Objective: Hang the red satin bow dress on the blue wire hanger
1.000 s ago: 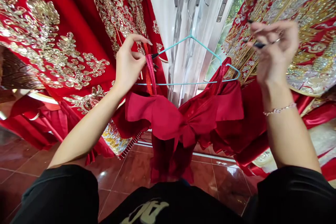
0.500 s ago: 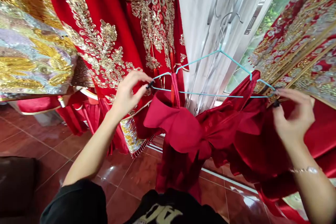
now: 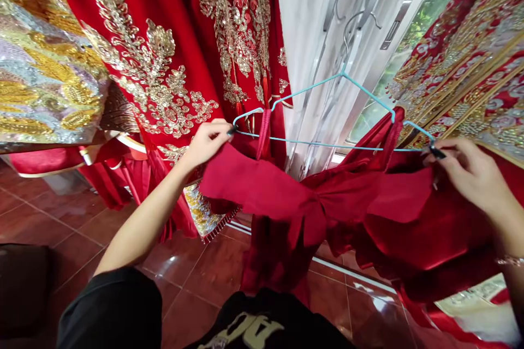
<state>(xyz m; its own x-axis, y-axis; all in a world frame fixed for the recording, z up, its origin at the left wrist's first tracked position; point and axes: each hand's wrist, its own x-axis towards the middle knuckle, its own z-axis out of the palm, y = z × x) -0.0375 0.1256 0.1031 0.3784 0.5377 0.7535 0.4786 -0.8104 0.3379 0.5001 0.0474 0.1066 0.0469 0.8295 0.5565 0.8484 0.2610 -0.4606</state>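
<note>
A light blue wire hanger [image 3: 343, 73] is held out level, its silver hook upward against the white door frame. On it hangs a red satin dress [image 3: 278, 191], one strap looped over each shoulder notch and the wide bow-like bodice spread below the bar. My left hand [image 3: 210, 142] pinches the hanger's left corner, with the bodice edge just under the fingers. Over at the right corner, my right hand [image 3: 466, 166] has its thumb and fingers closed on the hanger end, close to the bodice's right edge.
A red garment [image 3: 184, 49] with gold beading hangs behind on the left, beside a gold and silver sequined one [image 3: 49, 76]. Another beaded garment [image 3: 475, 65] hangs at the right by the window. A dark block-shaped object [image 3: 22, 289] stands on the red tiled floor [image 3: 196, 272].
The bodice has been drawn outward on both sides, so it lies flatter and wider. My right hand has turned and shifted slightly right; my left hand stays at the hanger's corner.
</note>
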